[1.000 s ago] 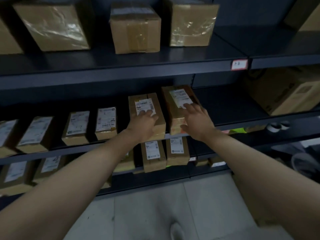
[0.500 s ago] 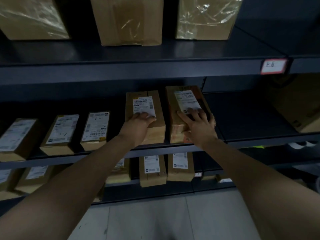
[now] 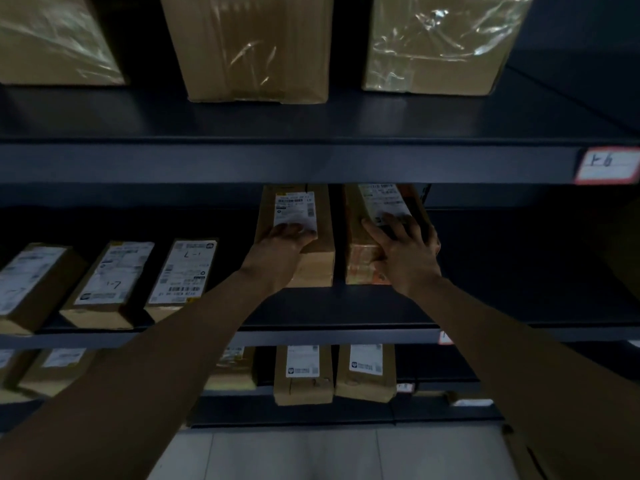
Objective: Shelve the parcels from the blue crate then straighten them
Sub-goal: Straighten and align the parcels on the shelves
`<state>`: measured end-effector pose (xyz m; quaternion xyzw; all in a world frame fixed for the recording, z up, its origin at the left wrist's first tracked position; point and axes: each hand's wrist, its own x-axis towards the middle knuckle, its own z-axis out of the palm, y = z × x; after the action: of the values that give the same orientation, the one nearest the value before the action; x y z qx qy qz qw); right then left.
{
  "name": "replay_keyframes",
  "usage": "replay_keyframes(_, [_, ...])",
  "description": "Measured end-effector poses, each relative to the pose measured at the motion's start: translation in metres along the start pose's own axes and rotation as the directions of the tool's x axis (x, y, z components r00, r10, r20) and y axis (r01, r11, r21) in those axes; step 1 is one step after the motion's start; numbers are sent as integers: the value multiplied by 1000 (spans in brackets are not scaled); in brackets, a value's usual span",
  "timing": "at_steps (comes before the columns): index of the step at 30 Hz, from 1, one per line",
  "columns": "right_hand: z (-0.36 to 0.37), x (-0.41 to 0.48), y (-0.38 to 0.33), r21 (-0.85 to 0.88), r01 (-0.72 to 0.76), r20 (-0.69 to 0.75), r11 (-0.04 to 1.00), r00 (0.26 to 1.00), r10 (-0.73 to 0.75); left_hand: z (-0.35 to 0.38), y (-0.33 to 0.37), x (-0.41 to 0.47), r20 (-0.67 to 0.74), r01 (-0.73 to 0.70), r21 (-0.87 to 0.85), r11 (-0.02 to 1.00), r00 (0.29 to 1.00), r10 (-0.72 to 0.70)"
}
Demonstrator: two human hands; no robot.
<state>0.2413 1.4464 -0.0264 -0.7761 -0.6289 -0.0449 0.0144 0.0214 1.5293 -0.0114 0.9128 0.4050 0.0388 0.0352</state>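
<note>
Two brown cardboard parcels with white labels lie side by side on the dark middle shelf (image 3: 346,306). My left hand (image 3: 280,247) rests flat on the left parcel (image 3: 311,258), fingers over the lower edge of its label. My right hand (image 3: 405,251) grips the right parcel (image 3: 360,258), fingers spread over its top and right side, thumb against its front. Both parcels sit back from the shelf's front edge. The blue crate is not in view.
Three more labelled parcels (image 3: 183,271) lie on the same shelf to the left. Large boxes (image 3: 256,46) stand on the shelf above, which has a red-bordered tag (image 3: 607,165). Parcels (image 3: 303,375) fill the lower shelf. The middle shelf is dark to the right.
Both hands have pushed the two parcels deeper into the shelf, away from its front edge. The view has moved closer and tilted up.
</note>
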Motion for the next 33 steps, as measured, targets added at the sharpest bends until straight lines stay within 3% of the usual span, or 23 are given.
replay_keyframes(10, [5,14,12,-16,51,-13,999,999,-51,10,-3,25,-63,60,54,997,996,-56])
replay_keyframes(20, [-2,6,2,-20,69,-30,997,997,-70,6,-12,30,-16,89,9,996,996,-89])
replay_keyframes(27, [-29,-16,-83,42,284,-201,958,942,-270,-2,-39,-30,-109,82,46,996,991,-76])
replay_keyframes(33, [-33,-29,-210,89,415,-112,906,907,-405,-19,-136,-122,-87,151,131,980,986,-141])
